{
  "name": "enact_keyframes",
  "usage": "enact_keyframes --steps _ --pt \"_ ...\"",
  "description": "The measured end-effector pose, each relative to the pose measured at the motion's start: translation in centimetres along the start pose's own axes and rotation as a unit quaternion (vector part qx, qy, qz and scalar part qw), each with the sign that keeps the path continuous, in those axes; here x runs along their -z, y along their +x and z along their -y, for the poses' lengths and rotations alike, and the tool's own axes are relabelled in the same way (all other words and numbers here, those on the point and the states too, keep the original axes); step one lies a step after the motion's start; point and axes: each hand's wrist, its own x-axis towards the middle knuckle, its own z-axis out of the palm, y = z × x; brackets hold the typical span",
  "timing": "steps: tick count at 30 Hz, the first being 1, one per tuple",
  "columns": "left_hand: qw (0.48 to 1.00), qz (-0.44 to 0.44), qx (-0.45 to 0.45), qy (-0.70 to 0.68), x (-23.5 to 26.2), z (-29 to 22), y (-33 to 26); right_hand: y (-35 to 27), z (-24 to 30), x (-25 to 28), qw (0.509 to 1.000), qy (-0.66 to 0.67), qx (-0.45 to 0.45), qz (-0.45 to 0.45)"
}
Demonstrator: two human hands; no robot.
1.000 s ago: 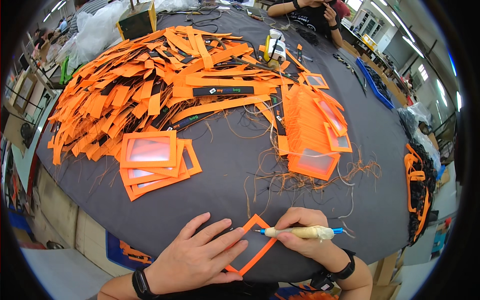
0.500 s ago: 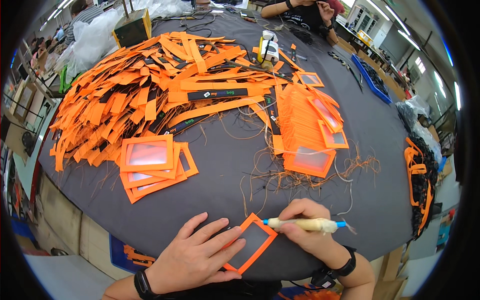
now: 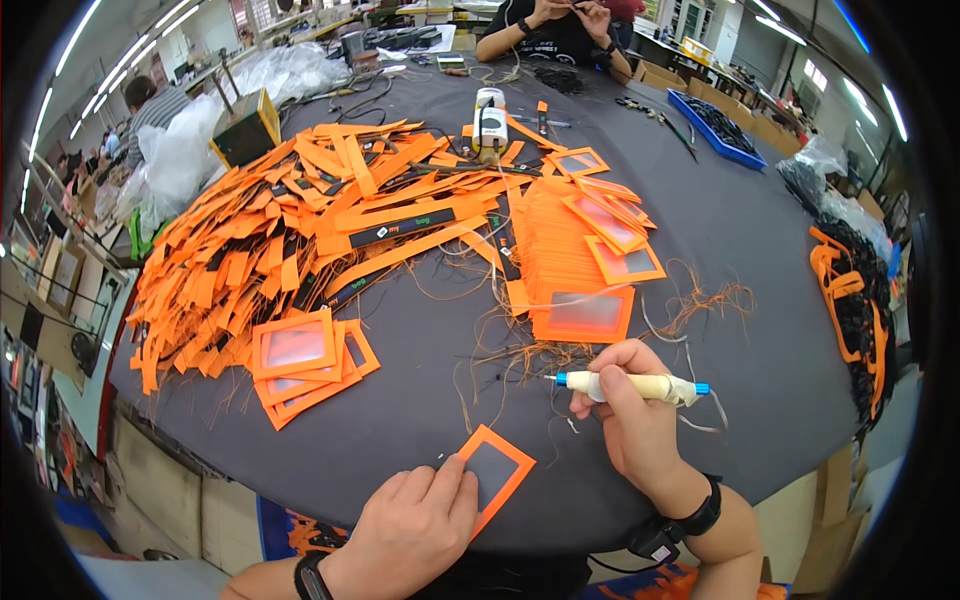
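Observation:
My left hand lies near the table's front edge, its fingers closed together on the left side of an orange-bordered frame with a clear window, holding it down; the hand covers part of the frame. My right hand grips a pen-shaped tool, wrapped in cream tape with blue ends and a thin metal tip. The tip points left above the table, apart from the frame, and a pale cord trails from its back end. A row of matching orange frames lies just beyond it. Several more frames are stacked at the left.
A large heap of orange and black strips spreads over the left of the table. Loose threads lie at the right. Behind stand a white device, a metal block and a blue tray. A co-worker sits across.
My right hand has lifted the pen-shaped tool up and away from the frame's corner. My left hand's spread fingers have drawn together on the frame. The view has shifted a little.

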Motion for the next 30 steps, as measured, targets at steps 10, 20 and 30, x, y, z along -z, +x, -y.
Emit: enact_keyframes --steps 10,20,30 --pt "0.995 0.036 -0.024 0.091 0.6 -1.3 0.3 -0.1 0.6 0.3 1.000 -0.023 0.005 0.000" --pt "0.986 -0.103 -0.067 0.117 0.5 1.4 1.4 -0.1 0.8 0.5 1.000 0.015 0.009 0.002" --pt "0.875 0.012 0.140 -0.463 2.9 5.2 2.9 -1.2 2.5 -0.5 0.973 -0.195 0.045 0.111"
